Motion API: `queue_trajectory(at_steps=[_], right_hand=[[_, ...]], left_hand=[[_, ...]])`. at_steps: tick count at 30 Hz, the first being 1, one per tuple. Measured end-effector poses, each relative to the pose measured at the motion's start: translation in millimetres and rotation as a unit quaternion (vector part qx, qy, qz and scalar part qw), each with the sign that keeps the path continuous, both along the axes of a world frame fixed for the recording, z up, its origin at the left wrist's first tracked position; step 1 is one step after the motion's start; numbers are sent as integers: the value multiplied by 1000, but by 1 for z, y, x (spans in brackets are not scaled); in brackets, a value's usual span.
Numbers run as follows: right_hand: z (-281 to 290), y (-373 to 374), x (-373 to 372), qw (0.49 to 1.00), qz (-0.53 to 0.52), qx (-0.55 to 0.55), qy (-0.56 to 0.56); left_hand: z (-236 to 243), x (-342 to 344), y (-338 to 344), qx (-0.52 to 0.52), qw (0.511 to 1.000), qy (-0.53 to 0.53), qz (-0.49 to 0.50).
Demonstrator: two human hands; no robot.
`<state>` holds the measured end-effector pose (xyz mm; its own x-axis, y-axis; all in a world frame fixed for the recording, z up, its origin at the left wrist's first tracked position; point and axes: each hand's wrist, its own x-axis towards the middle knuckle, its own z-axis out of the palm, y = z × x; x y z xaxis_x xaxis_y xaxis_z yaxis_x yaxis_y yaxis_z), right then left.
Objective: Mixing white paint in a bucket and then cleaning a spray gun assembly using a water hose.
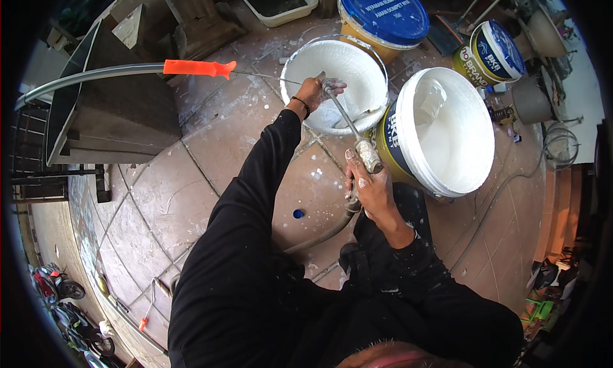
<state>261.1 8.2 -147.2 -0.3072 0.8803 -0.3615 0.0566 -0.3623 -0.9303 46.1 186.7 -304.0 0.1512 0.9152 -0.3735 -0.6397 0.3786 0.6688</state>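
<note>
My right hand [369,184] is wrapped round the paint-crusted grip of a spray gun [367,156], from which a long thin lance points away over a white bucket [295,61]. At the lance's far end, the fingers and thumb of my left hand [314,92] close about its tip; the exact grip is partly hidden. The inside of the bucket is coated with white paint. A thin metal shaft runs from an orange handle [198,68] on a grey pole [89,79] to my left hand, where its end is hidden. A hose [325,232] leaves the gun's underside.
A large tilted paint pail [401,128] with white inside stands by my right knee. Behind are blue-lidded pails [383,13] [498,52] and a pale tray [281,16]. A dark slab structure [121,122] is at left. On the tiles lie a blue cap [298,214] and an orange-handled tool [143,323].
</note>
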Motion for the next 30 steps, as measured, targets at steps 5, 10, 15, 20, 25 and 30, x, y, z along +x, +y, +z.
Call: queue_trajectory(at_steps=[5,10,15,20,25,30], right_hand=[[-1,0,0,1000,-6,6,0],[-1,1,0,1000,-1,11,-2],[-1,-1,1,1000,14,7,-18],[-1,1,4,998,30,-8,-57],[-3,1,4,997,34,-23,-69],[-3,1,4,998,24,-20,-51]], left_hand=[[2,4,-2,-4,980,161,118],[-8,-4,3,-24,966,231,108],[-7,-4,0,-42,999,19,18],[6,8,-2,-9,992,14,126],[7,-2,-2,-51,973,203,98],[-1,6,4,-9,990,-3,144]])
